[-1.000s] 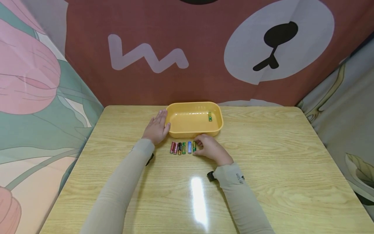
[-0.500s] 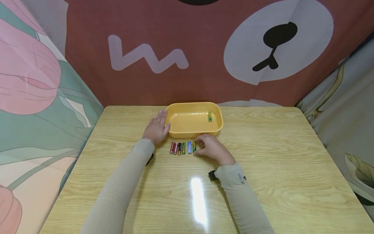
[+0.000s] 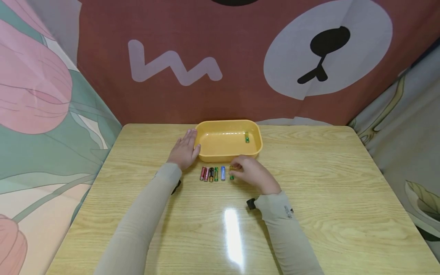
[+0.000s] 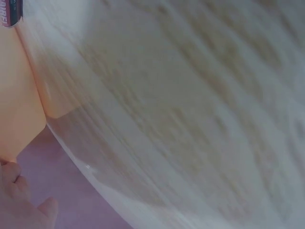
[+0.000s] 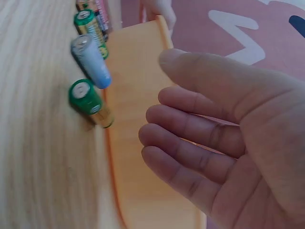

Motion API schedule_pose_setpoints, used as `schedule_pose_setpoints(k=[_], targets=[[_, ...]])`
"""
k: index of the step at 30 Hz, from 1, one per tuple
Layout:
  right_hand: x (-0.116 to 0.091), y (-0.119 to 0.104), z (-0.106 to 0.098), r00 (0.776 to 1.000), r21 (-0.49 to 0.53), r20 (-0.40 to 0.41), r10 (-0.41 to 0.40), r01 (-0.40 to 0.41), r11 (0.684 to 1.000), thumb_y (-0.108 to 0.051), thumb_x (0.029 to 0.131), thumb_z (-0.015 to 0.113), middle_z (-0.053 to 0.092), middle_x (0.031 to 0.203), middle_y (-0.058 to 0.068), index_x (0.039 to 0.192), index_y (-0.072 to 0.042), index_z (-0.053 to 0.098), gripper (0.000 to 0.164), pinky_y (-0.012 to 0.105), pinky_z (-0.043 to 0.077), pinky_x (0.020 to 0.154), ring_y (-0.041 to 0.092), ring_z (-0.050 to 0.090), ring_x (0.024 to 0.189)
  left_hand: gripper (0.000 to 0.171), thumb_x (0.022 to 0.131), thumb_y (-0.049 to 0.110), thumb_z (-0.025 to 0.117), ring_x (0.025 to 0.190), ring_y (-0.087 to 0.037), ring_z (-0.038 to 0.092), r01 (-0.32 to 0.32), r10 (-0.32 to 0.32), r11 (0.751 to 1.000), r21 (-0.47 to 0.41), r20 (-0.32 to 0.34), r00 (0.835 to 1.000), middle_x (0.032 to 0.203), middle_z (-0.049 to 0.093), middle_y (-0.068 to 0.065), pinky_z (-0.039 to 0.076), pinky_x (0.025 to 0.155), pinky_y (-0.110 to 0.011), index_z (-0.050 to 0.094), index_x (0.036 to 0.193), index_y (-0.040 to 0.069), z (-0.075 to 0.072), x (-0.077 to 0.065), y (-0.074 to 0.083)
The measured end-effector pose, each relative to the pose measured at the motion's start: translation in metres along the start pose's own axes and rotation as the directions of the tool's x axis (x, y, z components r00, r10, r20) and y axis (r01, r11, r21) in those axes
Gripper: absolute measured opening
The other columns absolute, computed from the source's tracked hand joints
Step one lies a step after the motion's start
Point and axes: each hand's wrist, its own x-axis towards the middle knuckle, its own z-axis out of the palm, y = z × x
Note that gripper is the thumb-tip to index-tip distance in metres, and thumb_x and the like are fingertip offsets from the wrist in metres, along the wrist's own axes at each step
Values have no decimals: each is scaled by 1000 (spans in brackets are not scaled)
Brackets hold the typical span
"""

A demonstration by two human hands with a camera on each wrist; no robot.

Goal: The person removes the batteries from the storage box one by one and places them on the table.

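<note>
My left hand (image 3: 183, 152) lies with straight fingers against the left end of a yellow plastic tray (image 3: 225, 158). In the left wrist view part of that hand (image 4: 24, 202) shows at the lower left. My right hand (image 3: 252, 172) is beside a green-and-gold battery (image 3: 232, 177), the rightmost of a row before the tray. From the right wrist, the hand (image 5: 228, 138) has loosely bent fingers, thumb apart, with nothing between them; the battery (image 5: 90, 102) is apart from them. To its left is a blue battery (image 3: 223, 173), then a green one (image 3: 216, 174).
Further left in the row lie a black-and-gold battery (image 3: 211, 175) and two red ones, one a red battery (image 3: 203, 173). Inside the tray, at its right, rests another green-and-gold battery (image 3: 246, 137). A patterned cloth (image 3: 240, 88) hangs behind the wooden table (image 3: 326, 172).
The rightmost green-and-gold battery has shifted slightly right, away from the blue one. My right hand has moved a little to the right, its thumb pulled back. My left hand stays put.
</note>
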Motion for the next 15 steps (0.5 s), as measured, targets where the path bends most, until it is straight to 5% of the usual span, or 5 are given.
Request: schedule_pose_setpoints(k=[15], targets=[[-7,-4,-17,995,-5,-99,-23,23,1000,-20,97,71,69,101,3,110,-4,75,22,38,56,85,20,64,94,68,110,41,28,156,-23,3,9,-10,998,58,24,1000,170,6,-8,13,125,-51,3,163,7,-6,-1,3]])
